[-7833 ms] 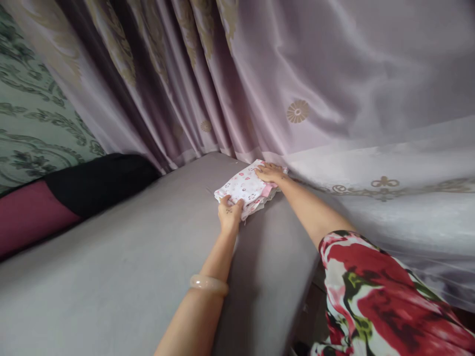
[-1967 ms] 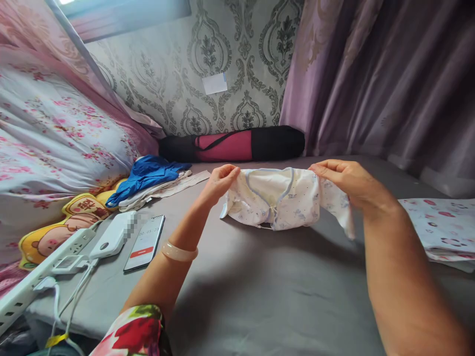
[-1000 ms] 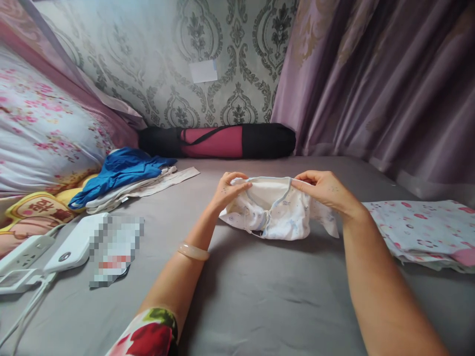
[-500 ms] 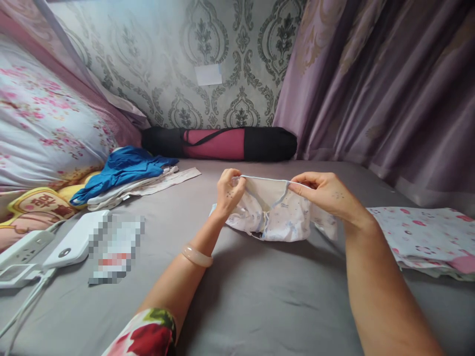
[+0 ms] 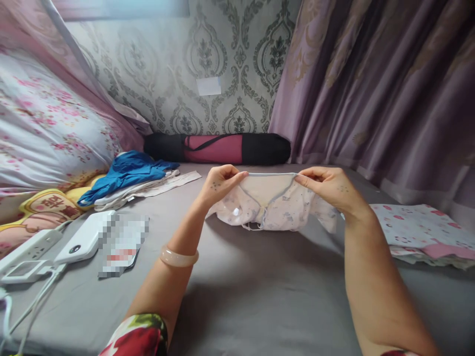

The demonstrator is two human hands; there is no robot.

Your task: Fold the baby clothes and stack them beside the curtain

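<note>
A small white baby top [image 5: 282,212] with a faint print, grey-blue edging and little ties hangs between my two hands. My left hand [image 5: 223,184] pinches it at the left end of its upper edge, thumb on the near side. At the other end, my right hand [image 5: 326,185] grips the same edge between thumb and fingers. The edge is stretched straight between them, just above the grey bed sheet [image 5: 260,291]. One sleeve droops below my right hand. The lower part of the top is bunched, so its full shape is hidden.
Folded printed clothes [image 5: 423,232] lie at the right. On the left are a blue garment [image 5: 126,170], pale cloths, a white power bank [image 5: 86,237], a power strip [image 5: 31,252] with cables and a blurred packet [image 5: 124,244]. A black-and-red bag [image 5: 215,149] lies along the wall.
My hands have moved farther apart, mainly the left one leftward, pulling the top's upper edge wider. The top is raised slightly, and the camera view has tilted up a little.
</note>
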